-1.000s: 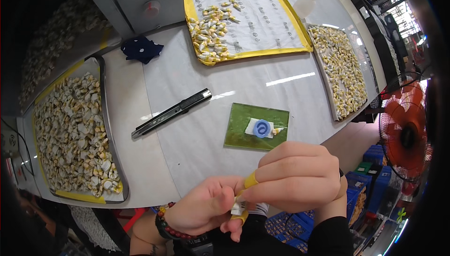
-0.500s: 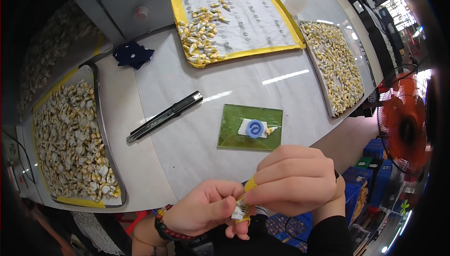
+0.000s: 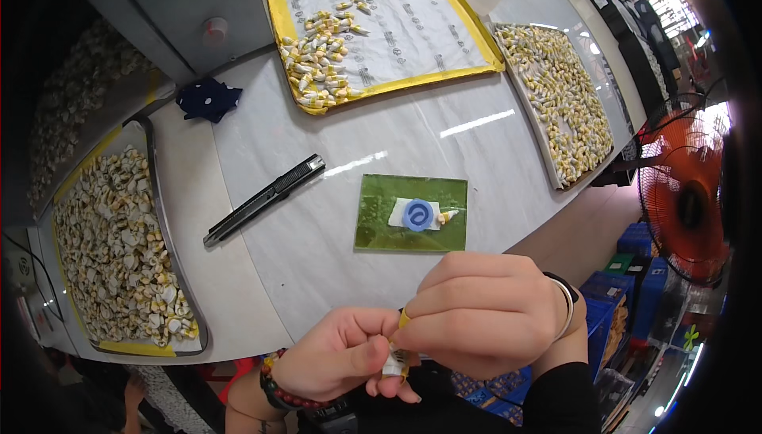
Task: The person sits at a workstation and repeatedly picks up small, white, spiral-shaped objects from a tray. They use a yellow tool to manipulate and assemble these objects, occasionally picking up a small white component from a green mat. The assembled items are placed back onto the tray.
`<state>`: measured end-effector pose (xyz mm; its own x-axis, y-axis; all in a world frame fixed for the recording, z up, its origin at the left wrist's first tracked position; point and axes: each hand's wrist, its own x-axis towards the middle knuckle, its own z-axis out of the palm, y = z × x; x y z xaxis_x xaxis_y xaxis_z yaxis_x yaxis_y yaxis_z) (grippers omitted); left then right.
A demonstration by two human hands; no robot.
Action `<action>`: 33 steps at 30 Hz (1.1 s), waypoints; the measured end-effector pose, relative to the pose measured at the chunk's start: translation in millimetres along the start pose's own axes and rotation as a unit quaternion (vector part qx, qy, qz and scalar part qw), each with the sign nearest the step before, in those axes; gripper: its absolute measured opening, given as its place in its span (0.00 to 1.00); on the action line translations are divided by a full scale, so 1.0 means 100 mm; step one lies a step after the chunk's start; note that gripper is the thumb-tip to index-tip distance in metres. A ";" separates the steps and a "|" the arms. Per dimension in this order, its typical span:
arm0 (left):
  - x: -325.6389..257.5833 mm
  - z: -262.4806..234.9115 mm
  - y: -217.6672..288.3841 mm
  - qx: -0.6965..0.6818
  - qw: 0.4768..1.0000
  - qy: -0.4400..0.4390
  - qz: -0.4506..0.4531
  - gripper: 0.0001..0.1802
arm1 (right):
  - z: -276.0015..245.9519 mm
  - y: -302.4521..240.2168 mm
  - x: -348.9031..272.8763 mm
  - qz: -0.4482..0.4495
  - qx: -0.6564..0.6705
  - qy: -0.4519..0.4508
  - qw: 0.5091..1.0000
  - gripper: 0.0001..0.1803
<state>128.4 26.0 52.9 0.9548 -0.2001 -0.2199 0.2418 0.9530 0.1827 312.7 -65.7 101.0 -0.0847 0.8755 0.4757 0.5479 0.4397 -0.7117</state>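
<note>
My left hand (image 3: pixel 341 354) and my right hand (image 3: pixel 484 315) meet at the near table edge, both pinching one small white and yellow part (image 3: pixel 395 361). Most of the part is hidden by my fingers. Just beyond my hands lies a green mat (image 3: pixel 411 213) with a blue ring (image 3: pixel 417 216) on a white piece and one small yellow-tipped part (image 3: pixel 448 216) beside it. A black utility knife (image 3: pixel 264 199) lies to the left of the mat.
A tray (image 3: pixel 163 259) full of white and yellow parts stands at the left. A yellow-rimmed tray (image 3: pixel 279 21) with a pile of parts sits at the back, another full tray (image 3: pixel 548 148) at the right. An orange fan (image 3: pixel 686 196) stands off the table's right side.
My hands stay together on the small part, with only slight finger shifts. The view has tilted a little, so the table things sit lower in the picture.
</note>
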 end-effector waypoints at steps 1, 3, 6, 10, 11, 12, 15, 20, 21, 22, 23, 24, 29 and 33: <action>0.00 -0.02 0.00 -0.008 1.000 0.000 -0.001 0.21 | 0.00 0.00 0.00 0.003 0.002 -0.001 1.000 0.11; 0.00 -0.02 0.00 -0.019 1.000 0.002 0.000 0.21 | 0.00 0.00 0.00 0.009 0.004 -0.006 1.000 0.12; 0.00 -0.01 0.00 -0.026 1.000 0.000 0.004 0.21 | 0.00 0.00 0.02 0.016 0.006 -0.012 1.000 0.12; 0.01 -0.05 -0.01 -0.034 0.999 -0.017 0.003 0.21 | -0.01 -0.01 0.03 0.026 0.002 -0.009 1.000 0.13; 0.01 -0.05 0.00 -0.037 0.999 -0.020 0.002 0.22 | -0.01 -0.02 0.04 0.031 0.000 -0.008 1.000 0.13; 0.02 -0.05 0.00 -0.038 0.999 -0.021 0.004 0.22 | -0.01 -0.02 0.04 0.034 -0.001 -0.007 0.999 0.13; 0.03 -0.06 0.00 -0.041 0.999 -0.027 0.010 0.22 | -0.01 -0.02 0.06 0.049 -0.007 -0.005 0.999 0.12; 0.03 -0.07 -0.01 -0.047 0.998 -0.030 0.013 0.23 | -0.01 -0.02 0.08 0.066 -0.013 0.001 0.998 0.09; 0.03 -0.07 -0.01 -0.047 0.998 -0.033 0.013 0.23 | -0.01 -0.01 0.08 0.067 -0.013 0.003 0.998 0.10; 0.04 -0.07 0.00 -0.047 0.998 -0.035 0.014 0.24 | -0.01 -0.01 0.08 0.068 -0.013 0.004 0.998 0.10; 0.04 -0.07 0.00 -0.047 0.998 -0.037 0.014 0.24 | -0.01 -0.01 0.08 0.069 -0.014 0.006 0.998 0.10; 0.04 -0.07 0.00 -0.050 0.998 -0.038 0.012 0.24 | -0.01 -0.01 0.08 0.070 -0.015 0.008 0.997 0.10; 0.04 -0.08 0.00 -0.057 0.998 -0.039 0.009 0.24 | 0.01 -0.02 0.07 0.081 -0.018 0.016 0.996 0.10; 0.04 -0.06 0.00 -0.055 0.998 -0.035 0.010 0.24 | 0.00 -0.02 0.08 0.076 -0.018 0.013 0.997 0.10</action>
<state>131.3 26.8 45.8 0.9701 -0.1918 -0.1485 0.2049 0.9756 0.0785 311.5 -59.8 106.3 0.0228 0.9260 0.3767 0.5826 0.2939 -0.7577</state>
